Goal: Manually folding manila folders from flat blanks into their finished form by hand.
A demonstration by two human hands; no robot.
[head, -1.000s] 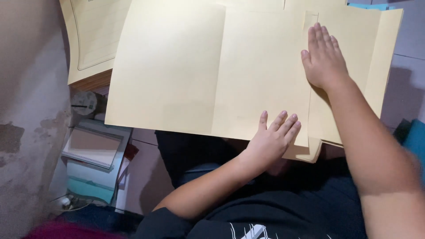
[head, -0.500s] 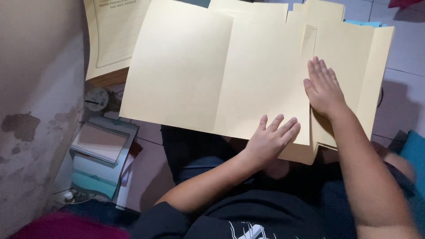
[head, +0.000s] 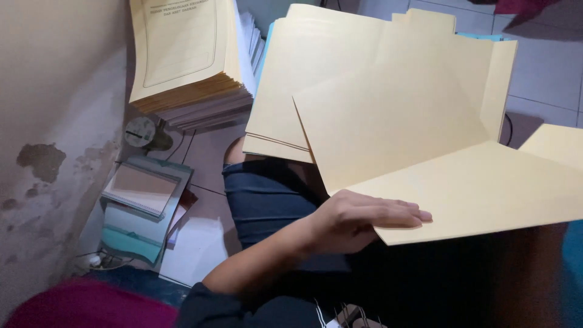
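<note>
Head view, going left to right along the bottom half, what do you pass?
Peeling wall → framed pictures on the floor → knee in dark shorts → left hand → open tan folder.

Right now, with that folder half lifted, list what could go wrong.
The left hand grips only the near edge of the open manila folder, so the wide sheet could sag, crease or slip out. The folder hangs over the other folders lying beneath it, and swinging it might drag them out of line. The tall stack of papers beside them already leans with its edges fanned, so a bump could tip it toward the small clock below.
</note>
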